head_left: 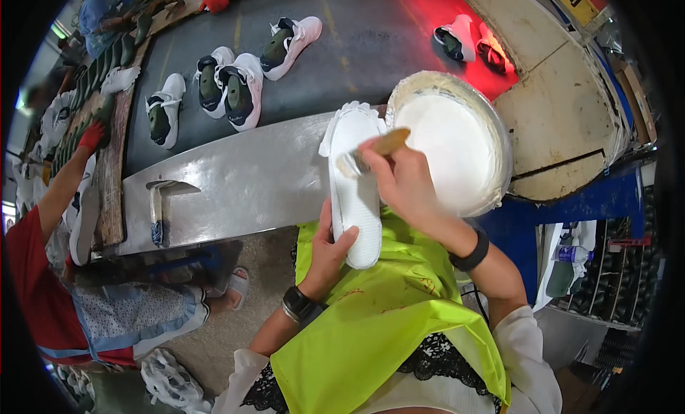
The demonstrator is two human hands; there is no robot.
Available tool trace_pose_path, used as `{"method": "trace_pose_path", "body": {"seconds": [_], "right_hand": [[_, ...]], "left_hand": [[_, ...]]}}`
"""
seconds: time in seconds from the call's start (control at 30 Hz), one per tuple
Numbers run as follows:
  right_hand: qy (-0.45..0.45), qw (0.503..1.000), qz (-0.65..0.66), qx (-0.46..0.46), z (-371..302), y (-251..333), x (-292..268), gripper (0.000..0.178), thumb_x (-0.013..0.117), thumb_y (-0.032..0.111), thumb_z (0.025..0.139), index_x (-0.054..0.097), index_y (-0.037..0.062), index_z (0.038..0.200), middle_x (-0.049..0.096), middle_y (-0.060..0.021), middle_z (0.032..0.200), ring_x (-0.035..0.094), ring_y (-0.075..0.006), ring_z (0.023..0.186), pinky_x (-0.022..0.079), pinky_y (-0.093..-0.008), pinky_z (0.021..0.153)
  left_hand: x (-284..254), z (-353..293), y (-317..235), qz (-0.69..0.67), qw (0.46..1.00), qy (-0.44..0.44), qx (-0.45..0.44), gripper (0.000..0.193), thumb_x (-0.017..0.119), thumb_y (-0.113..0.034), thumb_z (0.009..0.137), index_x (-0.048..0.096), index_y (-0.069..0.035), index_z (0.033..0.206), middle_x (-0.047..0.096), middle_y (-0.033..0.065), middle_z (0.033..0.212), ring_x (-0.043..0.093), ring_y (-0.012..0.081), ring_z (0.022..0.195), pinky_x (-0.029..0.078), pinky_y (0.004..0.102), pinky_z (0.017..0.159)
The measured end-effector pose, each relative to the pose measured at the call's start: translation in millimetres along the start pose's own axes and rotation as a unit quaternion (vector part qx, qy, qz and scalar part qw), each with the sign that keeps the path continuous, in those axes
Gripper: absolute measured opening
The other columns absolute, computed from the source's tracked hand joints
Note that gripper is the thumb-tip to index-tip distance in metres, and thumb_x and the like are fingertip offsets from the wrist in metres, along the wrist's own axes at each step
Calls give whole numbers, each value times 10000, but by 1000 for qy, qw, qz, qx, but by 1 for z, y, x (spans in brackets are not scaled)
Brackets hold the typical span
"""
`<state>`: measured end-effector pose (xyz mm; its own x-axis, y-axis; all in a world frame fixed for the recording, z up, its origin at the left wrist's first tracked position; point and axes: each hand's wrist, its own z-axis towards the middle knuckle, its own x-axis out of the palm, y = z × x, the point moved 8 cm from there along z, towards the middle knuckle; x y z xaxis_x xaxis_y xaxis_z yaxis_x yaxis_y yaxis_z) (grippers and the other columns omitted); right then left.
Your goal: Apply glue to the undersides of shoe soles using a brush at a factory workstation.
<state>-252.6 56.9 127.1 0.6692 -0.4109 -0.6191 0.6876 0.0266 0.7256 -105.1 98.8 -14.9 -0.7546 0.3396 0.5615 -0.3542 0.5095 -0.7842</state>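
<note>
My left hand (332, 250) grips a white shoe sole (364, 228) near its heel end, thumb across the edge. The sole's toe end, with a scalloped rim, points away from me over the metal ledge. In my right hand (407, 182) is a brush with a wooden handle (391, 141); its bristles (351, 164) touch the inside of the sole around the middle. Just right of the sole stands a round tub (503, 161) of white liquid, its rim crusted.
Several white shoes (242, 93) with dark green inserts stand on the dark conveyor belt (371, 50). Two more sit under red light at the far right. Another brush (157, 225) lies on the metal ledge (250, 171). A co-worker in red (36, 278) reaches toward a shoe rack at left.
</note>
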Motion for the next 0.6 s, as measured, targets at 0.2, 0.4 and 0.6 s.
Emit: {"method": "trace_pose_path", "body": {"seconds": [0.2, 0.4, 0.6], "right_hand": [[-18, 998, -41, -36, 44, 14, 13, 242, 589, 251, 900, 653, 18, 919, 647, -172, 752, 629, -369, 706, 467, -462, 627], [69, 997, -12, 22, 17, -2, 11, 236, 568, 257, 904, 676, 51, 944, 667, -169, 765, 644, -350, 708, 489, -425, 652], [-42, 998, -37, 37, 41, -48, -7, 303, 551, 314, 919, 672, 36, 922, 657, -195, 743, 645, -379, 717, 489, -438, 650]], "left_hand": [[-2, 8, 7, 63, 996, 2, 58, 734, 645, -86, 855, 259, 5, 1472, 432, 97, 1380, 451, 176, 1227, 374, 317, 1027], [-7, 9, 5, 122, 989, -7, 88, 728, 646, -76, 842, 282, 5, 1467, 394, 121, 1414, 427, 197, 1253, 366, 313, 1027], [-5, -1, -10, 22, 1000, 17, 4, 709, 561, -40, 888, 216, -23, 1506, 449, 110, 1404, 483, 181, 1234, 390, 316, 1026]]}}
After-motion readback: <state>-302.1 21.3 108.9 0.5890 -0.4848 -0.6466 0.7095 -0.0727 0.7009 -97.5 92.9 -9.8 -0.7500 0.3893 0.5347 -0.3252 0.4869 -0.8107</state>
